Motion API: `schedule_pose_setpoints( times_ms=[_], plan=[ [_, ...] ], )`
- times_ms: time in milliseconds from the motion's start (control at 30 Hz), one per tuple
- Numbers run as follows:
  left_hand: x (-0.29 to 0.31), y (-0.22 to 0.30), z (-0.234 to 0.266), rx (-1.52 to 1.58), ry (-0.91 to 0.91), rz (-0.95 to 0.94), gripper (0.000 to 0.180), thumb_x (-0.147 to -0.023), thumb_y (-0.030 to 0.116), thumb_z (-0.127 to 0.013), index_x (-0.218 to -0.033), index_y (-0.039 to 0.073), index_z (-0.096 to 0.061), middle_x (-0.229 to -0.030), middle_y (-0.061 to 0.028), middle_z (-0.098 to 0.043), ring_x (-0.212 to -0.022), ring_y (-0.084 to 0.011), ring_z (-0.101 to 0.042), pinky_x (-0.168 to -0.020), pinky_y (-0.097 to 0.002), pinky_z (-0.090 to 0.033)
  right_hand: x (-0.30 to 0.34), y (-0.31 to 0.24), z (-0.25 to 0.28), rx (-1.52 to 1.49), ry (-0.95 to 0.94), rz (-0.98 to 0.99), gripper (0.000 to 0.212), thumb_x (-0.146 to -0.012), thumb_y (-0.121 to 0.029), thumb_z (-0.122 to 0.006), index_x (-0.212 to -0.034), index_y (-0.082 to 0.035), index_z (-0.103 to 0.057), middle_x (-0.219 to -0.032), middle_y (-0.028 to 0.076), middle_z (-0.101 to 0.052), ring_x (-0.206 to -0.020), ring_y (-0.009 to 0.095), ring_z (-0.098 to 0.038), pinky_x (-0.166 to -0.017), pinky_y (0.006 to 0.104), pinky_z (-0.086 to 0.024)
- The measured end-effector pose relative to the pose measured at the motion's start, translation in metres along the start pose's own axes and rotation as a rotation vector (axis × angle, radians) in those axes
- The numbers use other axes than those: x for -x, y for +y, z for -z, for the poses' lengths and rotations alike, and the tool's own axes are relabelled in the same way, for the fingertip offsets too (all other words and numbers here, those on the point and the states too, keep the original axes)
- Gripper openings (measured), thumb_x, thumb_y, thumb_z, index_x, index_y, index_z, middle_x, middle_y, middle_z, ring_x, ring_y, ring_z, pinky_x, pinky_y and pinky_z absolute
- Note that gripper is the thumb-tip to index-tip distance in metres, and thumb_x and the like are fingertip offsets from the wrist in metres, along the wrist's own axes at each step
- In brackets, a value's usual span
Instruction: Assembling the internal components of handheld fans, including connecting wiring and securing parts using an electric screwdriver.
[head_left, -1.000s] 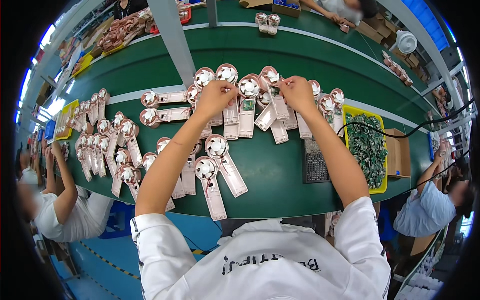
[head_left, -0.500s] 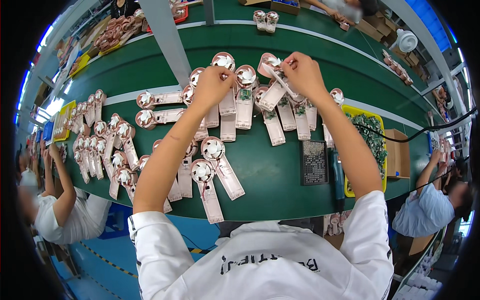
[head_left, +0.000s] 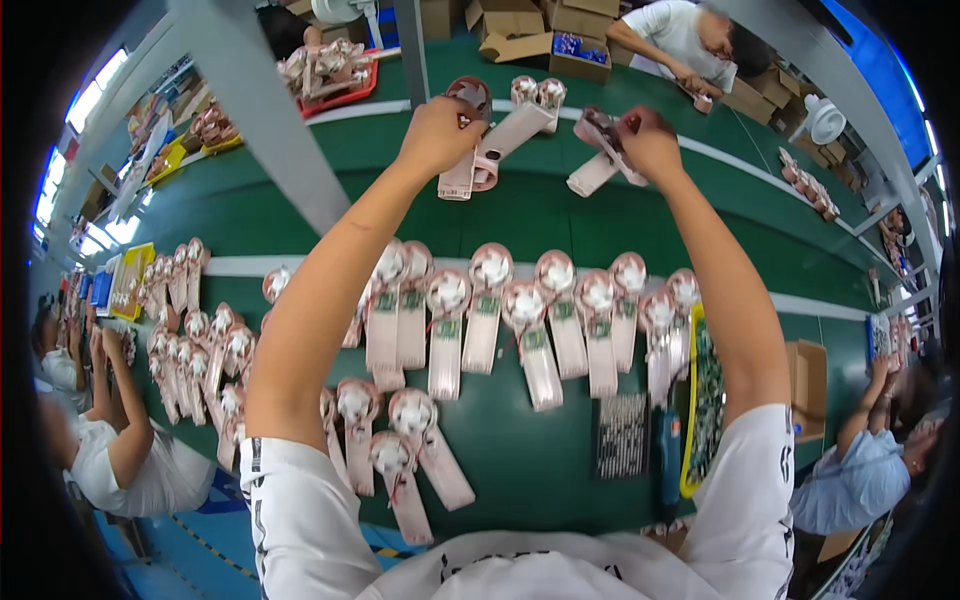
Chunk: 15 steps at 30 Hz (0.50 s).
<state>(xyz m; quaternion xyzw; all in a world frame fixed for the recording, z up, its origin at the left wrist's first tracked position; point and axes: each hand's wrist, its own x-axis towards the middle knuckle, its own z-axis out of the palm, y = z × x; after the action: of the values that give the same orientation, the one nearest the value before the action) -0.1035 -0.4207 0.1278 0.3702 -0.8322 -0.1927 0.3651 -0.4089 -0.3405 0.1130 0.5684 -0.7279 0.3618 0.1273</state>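
My left hand (head_left: 441, 136) is closed on pale pink handheld-fan housings (head_left: 516, 131) above the far part of the green bench. A round fan head shows just beyond its fingers. My right hand (head_left: 650, 148), somewhat blurred, grips another pink fan housing (head_left: 600, 133); a pale handle piece (head_left: 593, 175) hangs beneath it. Nearer me lies a row of opened pink fan bodies (head_left: 490, 268) with white blades, several with a green circuit board (head_left: 448, 328) in the handle. More fan bodies (head_left: 412, 408) lie beside my left forearm.
A black tray of small parts (head_left: 621, 437), a teal-handled tool (head_left: 669, 450) and a yellow bin of circuit boards (head_left: 706, 390) are near my right arm. A grey post (head_left: 265, 110) rises at left. Two fans (head_left: 538, 92) stand beyond my hands; co-workers sit around.
Both hands have moved away from the fan row to the far part of the bench and now hold pink housings. The view has shifted, so the row appears lower.
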Motion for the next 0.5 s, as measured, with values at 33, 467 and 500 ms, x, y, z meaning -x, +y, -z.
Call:
schedule_pose_setpoints(
  times_ms=[33, 467, 500],
  plan=[
    [-0.019, -0.016, -0.007, -0.026, 0.056, -0.108, 0.022, -0.077, 0.020, -0.063, -0.085, 0.002, -0.073, -0.084, -0.0219, -0.068, -0.081, -0.0373, -0.066, -0.078, -0.0419, -0.053, -0.015, 0.012, -0.014, -0.022, -0.043, -0.005, 0.017, -0.080, -0.024, -0.065, -0.081, -0.007, -0.066, -0.085, 0.018, -0.068, -0.080, 0.038, -0.065, -0.074, 0.0462, -0.053],
    [-0.214, -0.153, -0.113, 0.097, 0.208, 0.013, 0.024, -0.082, 0.025, -0.064, -0.081, 0.002, -0.068, -0.079, -0.0201, -0.068, -0.072, -0.0331, -0.068, -0.067, -0.0408, -0.054, -0.150, 0.125, -0.141, -0.116, -0.027, -0.052, 0.015, -0.084, -0.021, -0.062, -0.085, -0.006, -0.065, -0.089, 0.018, -0.068, -0.084, 0.038, -0.065, -0.076, 0.0460, -0.052],
    [-0.210, -0.170, -0.126, -0.098, 0.240, -0.014, 0.023, -0.082, 0.025, -0.064, -0.081, 0.002, -0.068, -0.082, -0.0197, -0.068, -0.077, -0.0356, -0.067, -0.073, -0.0429, -0.054, -0.145, 0.133, -0.160, -0.116, 0.003, 0.018, 0.013, -0.084, -0.019, -0.061, -0.085, -0.006, -0.065, -0.087, 0.019, -0.068, -0.085, 0.039, -0.065, -0.076, 0.0458, -0.052]
  ],
)
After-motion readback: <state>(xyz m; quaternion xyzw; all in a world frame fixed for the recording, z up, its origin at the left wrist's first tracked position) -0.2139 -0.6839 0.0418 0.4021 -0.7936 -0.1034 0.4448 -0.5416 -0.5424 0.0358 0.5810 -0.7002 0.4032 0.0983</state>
